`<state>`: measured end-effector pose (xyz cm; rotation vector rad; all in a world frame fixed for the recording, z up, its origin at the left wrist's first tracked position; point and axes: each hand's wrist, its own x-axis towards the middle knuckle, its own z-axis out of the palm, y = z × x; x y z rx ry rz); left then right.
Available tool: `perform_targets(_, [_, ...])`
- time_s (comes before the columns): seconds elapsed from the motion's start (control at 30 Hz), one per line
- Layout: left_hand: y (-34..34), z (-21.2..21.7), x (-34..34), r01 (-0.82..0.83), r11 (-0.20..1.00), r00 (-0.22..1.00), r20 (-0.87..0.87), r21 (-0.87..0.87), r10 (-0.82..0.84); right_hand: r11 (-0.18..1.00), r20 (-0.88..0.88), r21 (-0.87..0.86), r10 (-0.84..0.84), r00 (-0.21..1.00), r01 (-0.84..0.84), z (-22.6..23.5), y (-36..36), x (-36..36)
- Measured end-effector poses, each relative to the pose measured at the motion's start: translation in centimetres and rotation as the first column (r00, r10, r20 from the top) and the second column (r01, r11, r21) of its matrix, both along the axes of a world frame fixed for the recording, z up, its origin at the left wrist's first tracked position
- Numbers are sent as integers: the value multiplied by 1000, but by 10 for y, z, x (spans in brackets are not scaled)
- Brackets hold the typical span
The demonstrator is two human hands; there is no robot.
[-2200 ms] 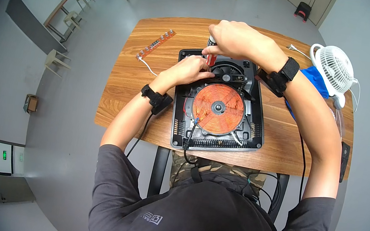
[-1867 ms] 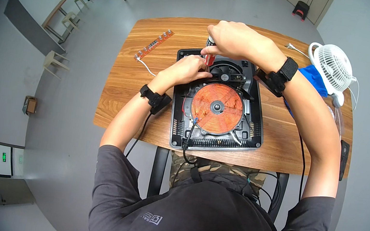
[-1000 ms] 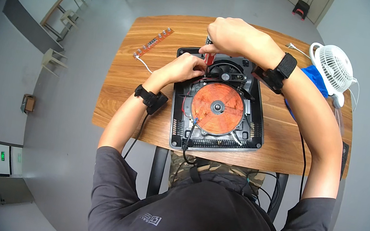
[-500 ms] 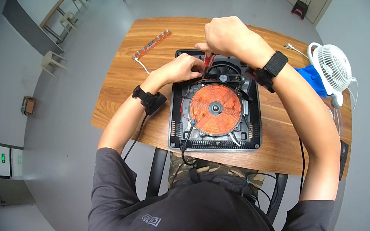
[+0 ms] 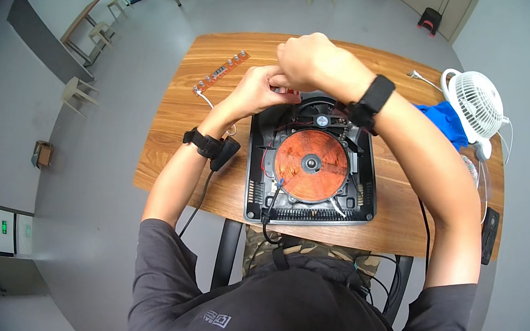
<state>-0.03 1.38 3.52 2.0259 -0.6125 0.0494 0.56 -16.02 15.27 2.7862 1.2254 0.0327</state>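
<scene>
both hands (image 5: 260,91) (image 5: 307,60) at opened induction cooker's (image 5: 310,166) far edge, grips hidden

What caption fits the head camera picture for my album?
Both hands, left hand and right hand, work at the far edge of an opened induction cooker on a wooden table.
</scene>
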Motion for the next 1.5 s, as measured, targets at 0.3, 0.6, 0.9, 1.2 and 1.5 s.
perform_targets(0.3, [0,4,-6,38,998,999,-41,58,-35,999,-168,13,32,985,-30,8,-8,-3])
perform_targets(0.6, [-1,6,-4,-12,1000,1000,3,7,12,994,-26,73,77,997,-75,2,-15,2])
perform_targets(0.9, [-6,5,-5,18,1000,995,-98,-25,-21,1000,-153,15,3,988,-1,6,-3,1])
perform_targets(1.2, [-2,8,-6,-34,999,994,-101,-18,32,993,-93,-52,106,990,-111,2,-16,2])
perform_targets(1.5, [-4,2,-10,10,998,996,-85,-60,-15,999,-80,25,26,996,-24,1,0,-2])
